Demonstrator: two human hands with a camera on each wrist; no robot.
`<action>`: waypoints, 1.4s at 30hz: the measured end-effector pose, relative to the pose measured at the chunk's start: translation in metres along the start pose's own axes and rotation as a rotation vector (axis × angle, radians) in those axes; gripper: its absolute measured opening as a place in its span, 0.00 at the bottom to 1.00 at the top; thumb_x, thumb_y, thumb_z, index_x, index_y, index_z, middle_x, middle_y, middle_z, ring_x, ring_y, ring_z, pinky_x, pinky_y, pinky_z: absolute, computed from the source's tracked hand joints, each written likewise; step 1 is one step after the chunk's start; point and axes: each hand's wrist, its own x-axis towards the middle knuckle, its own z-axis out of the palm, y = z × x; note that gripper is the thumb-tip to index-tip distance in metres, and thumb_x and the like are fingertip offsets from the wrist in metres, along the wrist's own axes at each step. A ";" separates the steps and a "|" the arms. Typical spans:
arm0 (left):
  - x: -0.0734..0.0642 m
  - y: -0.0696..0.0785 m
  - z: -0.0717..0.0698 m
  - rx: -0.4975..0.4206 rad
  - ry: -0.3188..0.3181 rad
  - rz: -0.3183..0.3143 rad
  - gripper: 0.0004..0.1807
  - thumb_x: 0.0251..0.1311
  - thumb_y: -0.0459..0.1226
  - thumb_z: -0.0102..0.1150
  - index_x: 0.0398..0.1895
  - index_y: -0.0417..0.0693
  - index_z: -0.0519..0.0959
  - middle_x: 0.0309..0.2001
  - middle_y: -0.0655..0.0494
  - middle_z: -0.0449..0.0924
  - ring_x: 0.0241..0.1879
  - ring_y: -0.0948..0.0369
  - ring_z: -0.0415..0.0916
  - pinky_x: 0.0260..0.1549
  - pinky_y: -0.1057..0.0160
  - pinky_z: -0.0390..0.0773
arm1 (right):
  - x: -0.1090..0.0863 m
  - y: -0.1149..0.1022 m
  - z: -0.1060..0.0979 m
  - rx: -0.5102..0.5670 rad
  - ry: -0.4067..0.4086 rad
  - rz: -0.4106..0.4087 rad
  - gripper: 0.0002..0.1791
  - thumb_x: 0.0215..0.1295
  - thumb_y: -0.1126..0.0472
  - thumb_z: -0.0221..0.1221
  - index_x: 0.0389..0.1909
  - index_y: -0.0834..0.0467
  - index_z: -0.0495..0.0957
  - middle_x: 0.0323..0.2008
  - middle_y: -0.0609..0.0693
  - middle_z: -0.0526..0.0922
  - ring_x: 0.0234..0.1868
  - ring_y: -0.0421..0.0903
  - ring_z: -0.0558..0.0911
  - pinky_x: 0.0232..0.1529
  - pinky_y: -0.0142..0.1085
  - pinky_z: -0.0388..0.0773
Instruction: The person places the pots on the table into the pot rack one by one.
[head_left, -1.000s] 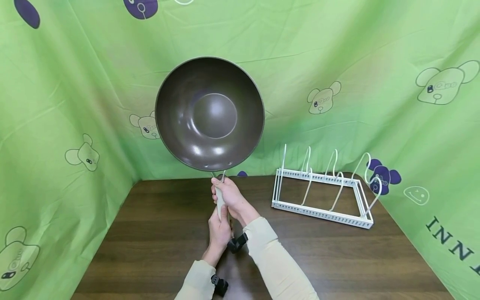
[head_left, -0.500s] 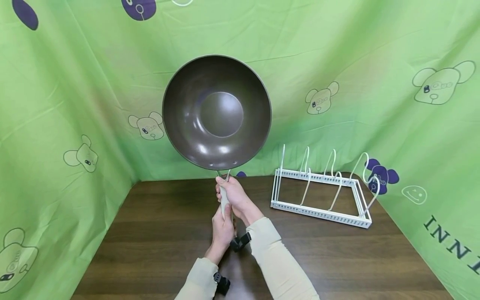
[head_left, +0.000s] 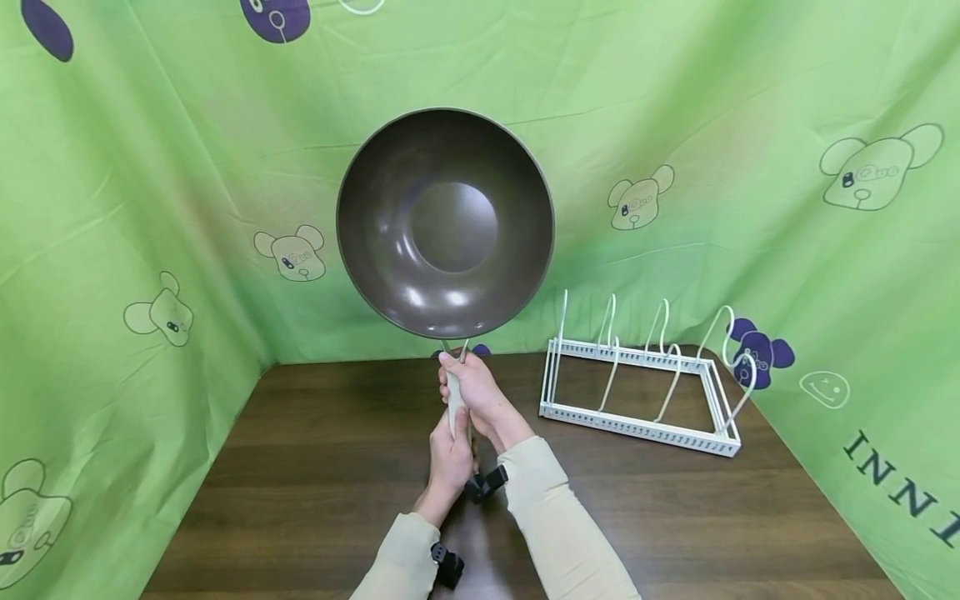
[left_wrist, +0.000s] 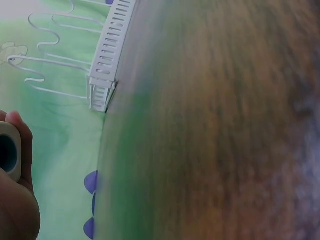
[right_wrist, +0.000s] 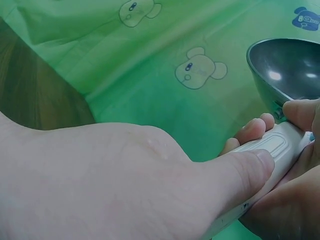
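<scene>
A wok (head_left: 453,225) with a dark brown inside is held up over the back of the table, its bowl turned toward me. Its pale handle (head_left: 454,398) points down at me. My right hand (head_left: 480,390) grips the handle close to the bowl, thumb along the top. Just below it, my left hand (head_left: 450,457) holds the lower end of the same handle. In the right wrist view, two thumbs press on the handle (right_wrist: 270,145), and part of the wok (right_wrist: 285,67) shows beyond. A hollow handle end (left_wrist: 11,152) appears in the left wrist view.
A white wire pan rack (head_left: 637,426) with several upright loops stands at the right back of the brown wooden table (head_left: 315,475). A green cloth (head_left: 225,117) with bear drawings hangs behind and at both sides.
Both hands have shifted the wok a little to the right, keeping the same grip on its handle. The rack has stayed in place; the head view has turned very slightly.
</scene>
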 end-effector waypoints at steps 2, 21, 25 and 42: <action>0.000 0.000 0.001 -0.014 -0.009 -0.004 0.14 0.80 0.36 0.42 0.40 0.35 0.74 0.12 0.59 0.66 0.07 0.70 0.64 0.03 0.69 0.67 | -0.001 0.000 -0.001 -0.009 0.006 -0.001 0.12 0.78 0.54 0.51 0.36 0.57 0.69 0.26 0.47 0.73 0.23 0.40 0.72 0.26 0.30 0.70; 0.003 -0.005 0.008 -0.079 -0.075 -0.027 0.15 0.81 0.37 0.41 0.36 0.38 0.72 0.10 0.61 0.64 0.05 0.69 0.62 0.02 0.70 0.65 | -0.007 -0.009 -0.009 -0.007 0.041 -0.037 0.12 0.79 0.56 0.50 0.34 0.58 0.68 0.25 0.48 0.72 0.23 0.40 0.71 0.26 0.30 0.69; 0.004 -0.005 0.008 -0.080 -0.086 -0.034 0.14 0.81 0.37 0.41 0.37 0.38 0.72 0.10 0.62 0.65 0.05 0.69 0.62 0.02 0.69 0.65 | -0.008 -0.011 -0.010 -0.013 0.045 -0.043 0.13 0.79 0.57 0.50 0.31 0.57 0.69 0.24 0.48 0.72 0.22 0.41 0.71 0.26 0.29 0.69; 0.005 -0.019 0.019 -0.049 -0.133 0.034 0.19 0.81 0.34 0.38 0.33 0.26 0.67 0.11 0.47 0.65 0.04 0.70 0.62 0.00 0.65 0.66 | -0.019 -0.016 -0.016 -0.052 0.093 -0.080 0.13 0.79 0.58 0.50 0.31 0.58 0.70 0.23 0.48 0.72 0.23 0.42 0.71 0.28 0.30 0.71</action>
